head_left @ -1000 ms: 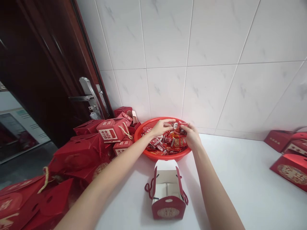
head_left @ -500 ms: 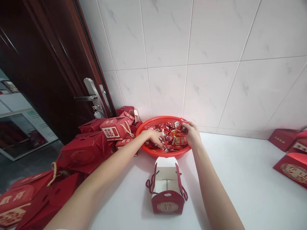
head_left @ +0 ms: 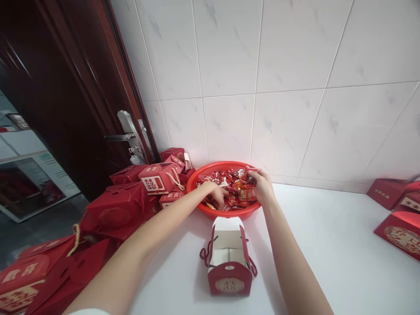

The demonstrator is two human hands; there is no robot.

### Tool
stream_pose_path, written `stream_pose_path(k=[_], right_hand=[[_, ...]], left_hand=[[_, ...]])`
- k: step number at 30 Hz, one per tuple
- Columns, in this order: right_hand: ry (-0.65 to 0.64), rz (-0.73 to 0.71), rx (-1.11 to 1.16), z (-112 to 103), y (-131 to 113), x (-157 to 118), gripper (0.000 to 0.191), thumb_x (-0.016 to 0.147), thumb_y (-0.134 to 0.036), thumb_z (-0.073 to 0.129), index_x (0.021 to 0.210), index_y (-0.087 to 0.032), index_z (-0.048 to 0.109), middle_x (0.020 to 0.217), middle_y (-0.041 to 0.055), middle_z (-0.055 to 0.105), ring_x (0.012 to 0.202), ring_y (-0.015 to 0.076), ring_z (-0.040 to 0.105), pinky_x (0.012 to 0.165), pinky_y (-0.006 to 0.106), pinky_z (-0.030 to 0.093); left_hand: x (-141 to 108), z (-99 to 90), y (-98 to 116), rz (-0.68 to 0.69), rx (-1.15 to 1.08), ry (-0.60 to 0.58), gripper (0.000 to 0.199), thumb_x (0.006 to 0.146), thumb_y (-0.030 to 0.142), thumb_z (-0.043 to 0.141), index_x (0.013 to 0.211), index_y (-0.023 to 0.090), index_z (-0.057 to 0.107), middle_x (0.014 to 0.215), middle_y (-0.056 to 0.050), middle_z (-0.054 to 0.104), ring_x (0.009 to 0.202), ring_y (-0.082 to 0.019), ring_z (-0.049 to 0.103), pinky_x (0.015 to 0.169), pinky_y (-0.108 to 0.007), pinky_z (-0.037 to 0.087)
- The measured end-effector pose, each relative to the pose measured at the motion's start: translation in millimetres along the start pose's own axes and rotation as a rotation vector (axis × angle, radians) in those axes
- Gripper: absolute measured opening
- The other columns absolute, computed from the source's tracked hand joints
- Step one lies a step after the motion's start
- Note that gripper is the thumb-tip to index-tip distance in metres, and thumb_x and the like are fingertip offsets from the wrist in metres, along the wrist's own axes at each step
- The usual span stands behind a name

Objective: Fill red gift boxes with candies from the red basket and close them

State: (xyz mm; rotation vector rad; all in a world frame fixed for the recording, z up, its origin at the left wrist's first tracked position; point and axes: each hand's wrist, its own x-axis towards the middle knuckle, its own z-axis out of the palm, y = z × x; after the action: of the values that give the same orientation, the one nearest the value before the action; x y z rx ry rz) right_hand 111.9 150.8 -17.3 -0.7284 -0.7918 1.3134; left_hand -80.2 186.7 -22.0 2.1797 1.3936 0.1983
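Note:
A red plastic basket (head_left: 226,214) full of wrapped candies (head_left: 234,183) stands against the wall. My left hand (head_left: 216,193) reaches into its left side, fingers bent down among the candies; thumb and forefinger look apart, and the other fingertips are hidden. At the basket's right rim my right hand (head_left: 263,184) is closed, pinching a red wrapped candy (head_left: 252,171) between thumb and fingers. In front of the basket is a red gift box (head_left: 229,280) with its top open, white inside, and dark red cord loops on both sides.
Red gift boxes (head_left: 113,208) with rope handles are heaped along the left side of the white table (head_left: 315,236). More red boxes (head_left: 402,232) lie at the right edge. A tiled wall (head_left: 288,131) rises behind, and a dark wooden door (head_left: 65,87) stands at the left.
My left hand has shifted slightly and its fingers now bend downward into the candies, where they were more stretched out. My right hand keeps its pinch at the rim.

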Motion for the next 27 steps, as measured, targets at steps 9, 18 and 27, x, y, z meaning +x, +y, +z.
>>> stream_pose_path(k=[9,18,27], right_hand=[[0.018,-0.003,-0.004,0.1,3.8,4.7,0.018,0.053,-0.027,0.077,0.064,-0.021,0.064,0.06,-0.0028,0.067,0.058,0.0163,0.059,0.056,0.03,0.049],[0.032,-0.001,0.006,0.3,2.8,6.2,0.015,0.054,-0.024,0.077,0.061,-0.021,0.064,0.059,-0.0019,0.068,0.059,0.0165,0.059,0.056,0.029,0.047],[0.045,0.003,0.042,1.2,3.7,7.7,0.015,0.053,-0.024,0.076,0.06,-0.021,0.062,0.058,-0.0026,0.069,0.061,0.0167,0.061,0.058,0.029,0.049]], left_hand=[[-6.0,-22.0,5.4,-0.06,0.014,-0.064,0.039,0.036,0.02,0.082,0.074,0.024,0.077,0.063,0.005,0.069,0.059,-0.016,0.061,0.055,-0.024,0.045],[-3.3,-43.3,12.1,0.06,-0.169,0.207,0.044,0.067,0.031,0.071,0.11,0.018,0.071,0.111,-0.004,0.073,0.103,-0.021,0.064,0.089,-0.029,0.05],[0.4,-25.3,3.3,0.066,-0.079,0.147,0.046,0.067,0.033,0.077,0.109,0.016,0.073,0.106,-0.008,0.076,0.097,-0.024,0.069,0.082,-0.03,0.053]])
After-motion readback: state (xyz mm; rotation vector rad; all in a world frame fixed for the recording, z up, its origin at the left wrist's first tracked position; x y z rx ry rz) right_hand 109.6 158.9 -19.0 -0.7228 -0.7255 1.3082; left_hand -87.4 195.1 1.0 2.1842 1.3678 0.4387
